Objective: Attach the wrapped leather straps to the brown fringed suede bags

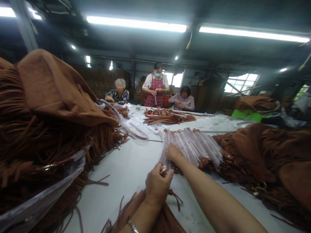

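I see my left hand pinched shut on the metal end of one wrapped strap, thumb and fingers closed around the buckle end at its near tip. From that grip the strap runs straight away from me across the table, its long axis pointing toward the far side, the far end lying level with the other straps. My right hand sits just beyond and to the right of the grip, laid flat on the same strap with the fingers turned down onto it; I cannot tell whether they curl around it or only press on it. The right forearm comes in long and low from the lower right, nearly straight, while the left wrist rises from the bottom edge with a bangle on it and the knuckles facing up. Right of the grip the remaining straps fan out side by side in clear sleeves, their near ends angled to the right onto a fringed bag. Under my left wrist lies a fringe of brown suede. Left of the grip, well apart, is a tall pile of brown fringed bags. Far beyond the strap's far end, three people work at the table.
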`<state>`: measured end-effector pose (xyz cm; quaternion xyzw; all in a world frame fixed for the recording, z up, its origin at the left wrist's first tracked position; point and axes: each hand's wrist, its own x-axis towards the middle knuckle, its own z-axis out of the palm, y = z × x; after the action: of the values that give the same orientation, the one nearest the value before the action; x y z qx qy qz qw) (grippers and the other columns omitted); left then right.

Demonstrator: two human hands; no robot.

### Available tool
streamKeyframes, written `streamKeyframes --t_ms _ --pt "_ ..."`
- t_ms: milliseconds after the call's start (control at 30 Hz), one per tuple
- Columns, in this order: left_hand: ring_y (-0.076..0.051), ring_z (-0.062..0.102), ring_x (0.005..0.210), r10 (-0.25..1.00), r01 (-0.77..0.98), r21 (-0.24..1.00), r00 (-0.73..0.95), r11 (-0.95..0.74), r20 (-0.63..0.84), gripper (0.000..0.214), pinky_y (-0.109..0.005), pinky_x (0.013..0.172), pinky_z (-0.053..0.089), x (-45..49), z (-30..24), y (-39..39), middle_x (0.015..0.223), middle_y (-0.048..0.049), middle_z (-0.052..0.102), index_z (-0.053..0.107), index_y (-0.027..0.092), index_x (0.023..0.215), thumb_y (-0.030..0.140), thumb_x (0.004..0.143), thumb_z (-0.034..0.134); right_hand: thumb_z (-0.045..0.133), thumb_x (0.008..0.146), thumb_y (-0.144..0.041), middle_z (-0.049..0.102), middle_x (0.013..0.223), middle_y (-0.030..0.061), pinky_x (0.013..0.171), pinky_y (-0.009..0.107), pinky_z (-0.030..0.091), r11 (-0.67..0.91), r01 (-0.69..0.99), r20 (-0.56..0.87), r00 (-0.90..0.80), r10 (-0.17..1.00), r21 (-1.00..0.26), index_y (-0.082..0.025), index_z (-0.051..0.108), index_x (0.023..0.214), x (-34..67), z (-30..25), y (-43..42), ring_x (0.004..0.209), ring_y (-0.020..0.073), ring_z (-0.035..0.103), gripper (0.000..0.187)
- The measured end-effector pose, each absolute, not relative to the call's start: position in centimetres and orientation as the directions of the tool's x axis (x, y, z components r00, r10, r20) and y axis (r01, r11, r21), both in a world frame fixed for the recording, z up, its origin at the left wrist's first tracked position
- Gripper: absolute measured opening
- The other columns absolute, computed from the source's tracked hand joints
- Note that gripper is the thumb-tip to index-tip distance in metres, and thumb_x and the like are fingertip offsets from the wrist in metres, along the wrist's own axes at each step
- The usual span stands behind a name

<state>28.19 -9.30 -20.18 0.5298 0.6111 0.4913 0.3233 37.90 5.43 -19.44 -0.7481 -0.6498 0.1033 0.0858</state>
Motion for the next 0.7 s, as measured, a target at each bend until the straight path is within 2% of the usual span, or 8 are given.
streamKeyframes --t_ms 100,200,333,467,533,600,667,700 --pt "-0.016 0.048 0.059 0.987 0.345 0.936 -0.118 -0.066 0.113 0.032 -0.025 0.058 0.027 28.3 -20.2 -9.7 0.065 0.0011 0.054 0.051 0.022 0.072 0.047 0.062 0.069 0.053 0.088 -0.029 0.052 0.117 0.0101 0.084 0.043 0.046 -0.179 0.921 -0.080 0.161 0.984 -0.345 -0.014 0.049 0.119 38.1 -18.8 5.7 0.100 0.0222 0.054 0.035" --pt "-0.020 0.051 0.068 0.988 0.342 0.932 -0.048 -0.120 0.145 0.043 -0.026 0.063 0.029 28.4 -20.2 -10.1 0.075 -0.0022 0.056 0.056 0.022 0.086 0.057 0.063 0.065 0.053 0.088 -0.030 0.054 0.112 0.0095 0.079 0.038 0.049 -0.193 0.865 -0.121 0.154 0.981 -0.462 -0.013 0.052 0.115 38.9 -17.2 5.3 0.094 0.0201 0.057 0.032" --pt "-0.022 0.051 0.073 0.981 0.267 0.954 -0.098 -0.137 0.169 0.042 -0.029 0.067 0.032 28.4 -20.3 -9.8 0.076 -0.0055 0.056 0.060 0.019 0.080 0.059 0.066 0.061 0.052 0.089 -0.032 0.058 0.103 0.0064 0.072 0.033 0.051 -0.141 0.765 -0.102 0.098 0.990 -0.628 -0.013 0.056 0.107 41.2 -13.8 3.3 0.085 0.0172 0.058 0.026" --pt "-0.024 0.052 0.081 0.957 0.161 0.965 -0.174 -0.207 0.234 0.041 -0.031 0.074 0.035 28.3 -19.2 -9.2 0.079 -0.0079 0.059 0.060 0.017 0.076 0.058 0.068 0.060 0.043 0.092 -0.031 0.055 0.072 -0.0004 0.052 0.022 0.045 -0.017 0.650 -0.005 0.021 1.000 -0.760 -0.011 0.055 0.093 44.2 -10.3 -1.5 0.055 0.0086 0.051 0.024" --pt "-0.024 0.054 0.083 0.959 -0.038 0.971 -0.174 -0.234 0.224 0.045 -0.031 0.077 0.037 28.3 -17.6 -9.5 0.083 -0.0093 0.060 0.059 0.015 0.080 0.058 0.067 0.061 0.041 0.090 -0.036 0.049 0.060 -0.0039 0.044 0.019 0.038 0.050 0.574 0.030 -0.043 0.999 -0.818 -0.012 0.053 0.092 45.6 -9.3 -5.3 0.044 0.0067 0.042 0.027" --pt "-0.022 0.056 0.084 0.990 -0.377 0.916 -0.089 -0.138 0.112 0.051 -0.031 0.078 0.040 28.2 -15.4 -10.5 0.088 -0.0108 0.061 0.056 0.013 0.089 0.059 0.067 0.062 0.047 0.084 -0.045 0.045 0.056 -0.0057 0.040 0.018 0.031 0.112 0.447 0.043 -0.161 0.986 -0.887 -0.014 0.052 0.094 46.7 -8.9 -9.8 0.040 0.0059 0.036 0.033" --pt "-0.021 0.059 0.085 0.993 -0.681 0.730 0.116 0.059 0.028 0.055 -0.031 0.078 0.043 28.2 -13.3 -11.9 0.092 -0.0119 0.061 0.052 0.013 0.095 0.060 0.069 0.060 0.055 0.076 -0.050 0.044 0.053 -0.0062 0.039 0.017 0.026 0.123 0.326 0.021 -0.300 0.954 -0.938 -0.014 0.053 0.094 47.3 -8.7 -14.8 0.039 0.0053 0.033 0.039" --pt "-0.021 0.059 0.085 0.974 -0.771 0.618 0.225 0.154 0.038 0.055 -0.032 0.078 0.044 28.3 -12.3 -12.6 0.094 -0.0120 0.061 0.051 0.013 0.097 0.061 0.071 0.058 0.058 0.074 -0.050 0.044 0.053 -0.0058 0.039 0.017 0.026 0.106 0.297 -0.003 -0.346 0.938 -0.949 -0.015 0.054 0.093 47.5 -8.7 -17.1 0.040 0.0056 0.033 0.041"
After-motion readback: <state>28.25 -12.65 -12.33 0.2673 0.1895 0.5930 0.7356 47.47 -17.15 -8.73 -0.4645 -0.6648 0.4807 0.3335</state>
